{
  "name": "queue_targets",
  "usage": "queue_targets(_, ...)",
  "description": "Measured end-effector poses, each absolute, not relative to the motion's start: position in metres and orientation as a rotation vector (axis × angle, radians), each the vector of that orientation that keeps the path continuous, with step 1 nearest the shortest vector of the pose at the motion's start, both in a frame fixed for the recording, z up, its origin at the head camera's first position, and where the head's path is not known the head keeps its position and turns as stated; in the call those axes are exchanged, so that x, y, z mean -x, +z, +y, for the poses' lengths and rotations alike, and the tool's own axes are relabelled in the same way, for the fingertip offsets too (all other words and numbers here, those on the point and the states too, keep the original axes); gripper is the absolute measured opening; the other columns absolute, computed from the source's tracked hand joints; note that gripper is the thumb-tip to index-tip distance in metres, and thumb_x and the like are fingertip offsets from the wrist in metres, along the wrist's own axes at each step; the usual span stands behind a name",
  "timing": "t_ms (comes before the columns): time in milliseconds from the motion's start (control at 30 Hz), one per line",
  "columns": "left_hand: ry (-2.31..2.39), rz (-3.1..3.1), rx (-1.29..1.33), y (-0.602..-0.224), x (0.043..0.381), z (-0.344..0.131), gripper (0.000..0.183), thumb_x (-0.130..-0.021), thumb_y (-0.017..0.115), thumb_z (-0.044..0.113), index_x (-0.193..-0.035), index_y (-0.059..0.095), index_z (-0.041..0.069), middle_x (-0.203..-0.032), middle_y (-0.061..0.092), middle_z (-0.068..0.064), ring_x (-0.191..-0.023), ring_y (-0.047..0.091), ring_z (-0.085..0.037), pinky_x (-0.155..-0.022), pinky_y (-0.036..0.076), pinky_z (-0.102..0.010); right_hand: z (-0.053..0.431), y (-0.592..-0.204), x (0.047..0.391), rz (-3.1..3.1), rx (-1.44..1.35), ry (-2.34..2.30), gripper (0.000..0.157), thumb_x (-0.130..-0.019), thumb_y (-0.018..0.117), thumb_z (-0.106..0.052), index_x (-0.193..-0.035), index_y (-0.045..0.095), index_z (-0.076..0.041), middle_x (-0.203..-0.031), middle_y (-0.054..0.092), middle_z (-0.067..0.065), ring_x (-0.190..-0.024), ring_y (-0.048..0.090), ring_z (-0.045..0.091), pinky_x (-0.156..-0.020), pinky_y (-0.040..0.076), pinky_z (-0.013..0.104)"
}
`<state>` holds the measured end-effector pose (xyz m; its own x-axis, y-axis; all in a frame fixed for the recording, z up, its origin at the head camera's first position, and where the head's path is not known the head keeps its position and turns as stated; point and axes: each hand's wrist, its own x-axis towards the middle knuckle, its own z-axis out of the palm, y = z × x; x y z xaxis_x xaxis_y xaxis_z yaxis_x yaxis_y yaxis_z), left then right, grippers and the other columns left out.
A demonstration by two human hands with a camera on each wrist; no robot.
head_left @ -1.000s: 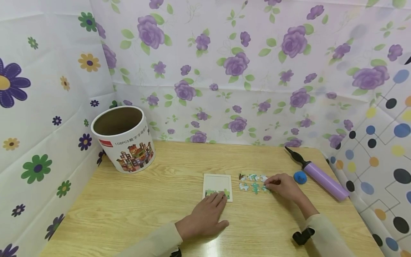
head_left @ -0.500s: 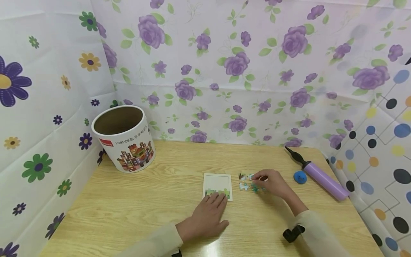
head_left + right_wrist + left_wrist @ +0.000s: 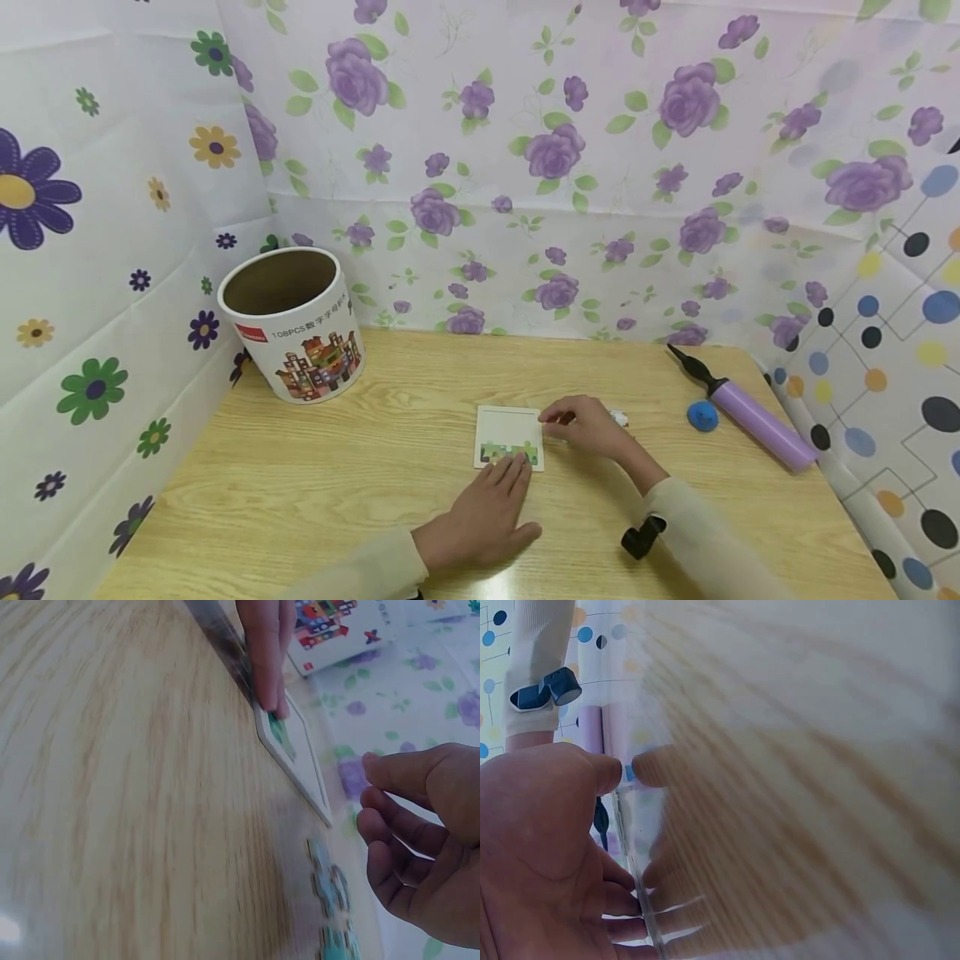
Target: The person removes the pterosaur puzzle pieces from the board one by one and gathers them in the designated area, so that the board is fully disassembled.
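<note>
A small pale puzzle tray [image 3: 510, 421] lies on the table, with green puzzle pieces [image 3: 491, 452] fitted along its near side. My left hand [image 3: 491, 512] lies flat, fingertips on the tray's near edge and over some of those pieces. At the tray's right edge is my right hand [image 3: 588, 427], thumb and fingertips bent close together. In the right wrist view a small gap shows between thumb and forefinger; whether a piece is there I cannot tell. Loose blue-green puzzle pieces [image 3: 326, 885] lie beside the tray, mostly hidden under the right hand in the head view; one piece [image 3: 619, 417] shows beyond it.
A big white bucket [image 3: 296, 333] with printed blocks stands at the back left. At the right lie a blue round object [image 3: 702, 416] and a purple hand pump [image 3: 761, 423] with a black nozzle. Patterned cloth walls border the wooden table [image 3: 360, 467].
My right hand has moved left from the loose puzzle pieces to the tray's right edge, its fingertips bent together throughout. The left hand stays on the tray.
</note>
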<state>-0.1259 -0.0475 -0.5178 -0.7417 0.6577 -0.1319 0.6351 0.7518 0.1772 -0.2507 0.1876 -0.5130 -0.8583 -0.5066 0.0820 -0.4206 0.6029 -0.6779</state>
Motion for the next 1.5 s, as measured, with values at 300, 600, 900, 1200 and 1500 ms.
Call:
queue_targets(300, 0.110, 2.781, -1.068, -0.519, 0.125, -0.048, 0.080, -0.106, 0.037, 0.058, -0.160, 0.028, -0.001, -0.167, 0.022, -0.020, -0.155, 0.023, -0.032, -0.119, 0.032, -0.049, 0.150, -0.517, 0.253, 2.601, 0.851, -1.073, 0.024, -0.097, 0.072, -0.027, -0.116, 0.078, -0.014, -0.099, 0.073, -0.009, -0.089, 0.065, 0.008, -0.079, 0.055, 0.031)
queue_targets(600, 0.118, 2.759, -1.043, -0.521, 0.125, -0.048, 0.081, -0.106, 0.037, 0.059, -0.161, 0.025, 0.000, -0.168, 0.021, -0.018, -0.156, 0.020, -0.031, -0.120, 0.030, -0.049, 0.124, -0.524, 0.256, 2.550, 0.896, -1.053, 0.018, -0.098, 0.071, -0.027, -0.111, 0.080, -0.019, -0.104, 0.074, -0.009, -0.087, 0.065, 0.005, -0.075, 0.055, 0.028)
queue_targets(900, 0.145, 2.757, -1.043, -0.520, 0.125, -0.048, 0.082, -0.106, 0.038, 0.059, -0.161, 0.023, 0.000, -0.169, 0.016, -0.018, -0.156, 0.017, -0.031, -0.120, 0.030, -0.049, 0.114, -0.529, 0.255, 2.559, 0.949, -1.008, 0.017, -0.098, 0.072, -0.027, -0.109, 0.081, -0.018, -0.099, 0.071, -0.009, -0.080, 0.064, 0.003, -0.073, 0.055, 0.026)
queue_targets(1200, 0.156, 2.764, -1.056, -0.524, 0.128, -0.049, 0.083, -0.106, 0.037, 0.059, -0.161, 0.022, -0.001, -0.169, 0.014, -0.020, -0.156, 0.015, -0.032, -0.120, 0.030, -0.050, 0.110, -0.533, 0.256, 2.564, 0.962, -0.994, 0.011, -0.097, 0.073, -0.026, -0.101, 0.081, -0.020, -0.094, 0.067, -0.009, -0.081, 0.062, 0.005, -0.073, 0.054, 0.027)
queue_targets(1500, 0.168, 2.771, -1.057, -0.525, 0.128, -0.051, 0.084, -0.106, 0.038, 0.059, -0.161, 0.022, -0.001, -0.169, 0.014, -0.019, -0.157, 0.016, -0.031, -0.120, 0.030, -0.049, 0.107, -0.530, 0.255, 2.509, 0.906, -1.067, 0.005, -0.095, 0.075, -0.024, -0.096, 0.076, -0.019, -0.084, 0.070, -0.012, -0.075, 0.065, 0.006, -0.070, 0.055, 0.028)
